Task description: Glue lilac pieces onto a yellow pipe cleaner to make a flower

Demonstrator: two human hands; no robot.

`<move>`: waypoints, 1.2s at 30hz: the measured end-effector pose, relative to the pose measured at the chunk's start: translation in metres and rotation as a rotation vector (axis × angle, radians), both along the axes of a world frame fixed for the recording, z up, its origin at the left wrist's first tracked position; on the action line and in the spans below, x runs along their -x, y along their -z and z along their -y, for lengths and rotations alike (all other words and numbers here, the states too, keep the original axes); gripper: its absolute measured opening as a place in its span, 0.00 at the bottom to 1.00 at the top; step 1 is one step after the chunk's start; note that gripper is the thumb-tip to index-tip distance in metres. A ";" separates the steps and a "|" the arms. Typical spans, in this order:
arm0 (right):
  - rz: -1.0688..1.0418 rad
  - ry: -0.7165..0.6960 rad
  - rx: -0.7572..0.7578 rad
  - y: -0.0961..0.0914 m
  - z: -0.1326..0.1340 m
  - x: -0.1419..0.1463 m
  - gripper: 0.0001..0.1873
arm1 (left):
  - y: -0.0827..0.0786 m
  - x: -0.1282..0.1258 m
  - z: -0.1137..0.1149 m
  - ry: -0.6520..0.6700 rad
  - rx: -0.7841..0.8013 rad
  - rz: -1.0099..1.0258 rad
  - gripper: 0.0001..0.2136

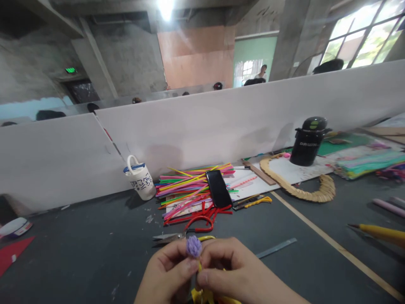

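At the bottom middle, a small fuzzy purple flower [193,246] stands up between my hands. It looks made of pipe cleaner. My left hand [172,270] pinches just under the bloom with thumb and forefinger. With thumb and fingertips, my right hand [229,264] closes on the thin yellow stem [200,267] beside it. Yellow material [204,295] shows below the hands, its shape partly hidden. Right behind my fingers lie scissors [202,224] with red-orange handles, blades pointing left. A second yellow loop shows beside them, mostly covered by my hands.
Many coloured pipe cleaners [186,190] lie in a pile, with a black phone [219,188] on top. Around it are a white cup [141,181], a yellow cutter [257,201], a braided tan strip [303,194] and a black bottle [306,143]. A white partition [205,131] stands behind.
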State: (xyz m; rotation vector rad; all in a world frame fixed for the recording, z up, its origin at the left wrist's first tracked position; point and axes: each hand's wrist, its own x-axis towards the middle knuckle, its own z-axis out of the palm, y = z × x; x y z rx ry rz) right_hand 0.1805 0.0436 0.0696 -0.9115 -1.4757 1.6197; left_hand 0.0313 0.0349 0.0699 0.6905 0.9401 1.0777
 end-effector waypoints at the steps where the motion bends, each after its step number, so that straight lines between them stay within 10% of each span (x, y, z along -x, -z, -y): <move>1: 0.044 0.056 -0.123 -0.001 0.001 -0.001 0.07 | 0.001 0.000 0.000 0.013 0.022 0.020 0.13; 6: 0.246 0.450 -0.913 -0.004 0.008 -0.009 0.07 | 0.004 -0.001 0.003 0.034 0.087 0.033 0.10; 9: 0.337 0.464 -1.099 -0.003 0.011 -0.010 0.09 | 0.005 -0.003 0.005 0.040 0.086 0.057 0.10; 36: 0.491 0.493 -1.267 0.005 0.010 -0.007 0.08 | 0.004 -0.006 0.006 -0.042 0.086 -0.010 0.13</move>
